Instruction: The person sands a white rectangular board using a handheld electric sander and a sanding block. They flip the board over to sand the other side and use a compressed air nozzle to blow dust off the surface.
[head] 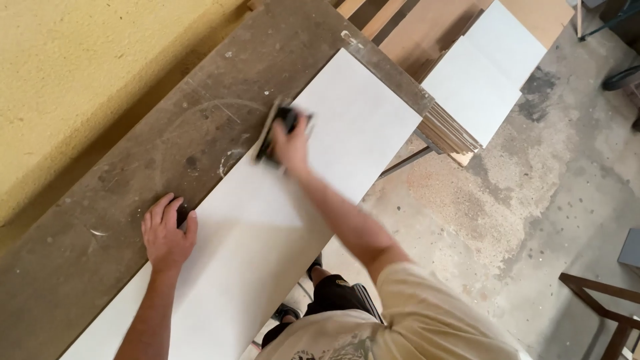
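Observation:
A long white panel (333, 133) lies along a worn brown workbench (133, 167). My right hand (291, 141) grips a dark sanding block (275, 130) pressed against the panel's far long edge; the block looks blurred. My left hand (167, 233) rests flat with fingers spread on the same edge nearer to me, partly on the bench, partly on the panel.
A yellow wall (87, 67) runs along the bench's far side. Beyond the bench end lies a stack of white and brown boards (480, 73). Sawdust covers the concrete floor (507, 200) at right. A wooden frame (607, 313) stands at bottom right.

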